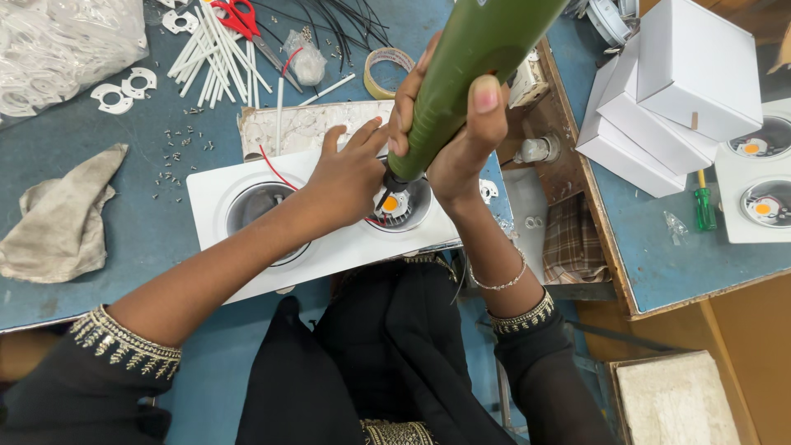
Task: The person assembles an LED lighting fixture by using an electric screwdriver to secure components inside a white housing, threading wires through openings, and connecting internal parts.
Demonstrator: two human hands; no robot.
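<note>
My right hand (461,140) grips a green electric screwdriver (470,66) held upright, its tip down in the right opening of a white two-lamp fixture (210,194). A small round light module with an orange centre (392,204) sits in that opening. My left hand (350,173) rests flat on the fixture beside the opening, fingers spread and touching the tool's lower end. A red wire (274,170) runs across the fixture toward the left round opening (257,210), partly covered by my forearm.
Loose small screws (177,161), white plastic tubes (218,45), red scissors (241,16), a tape roll (387,66) and a grey cloth (62,218) lie on the blue table. White boxes (676,91), a green screwdriver (704,206) and another fixture (758,177) sit on the right bench.
</note>
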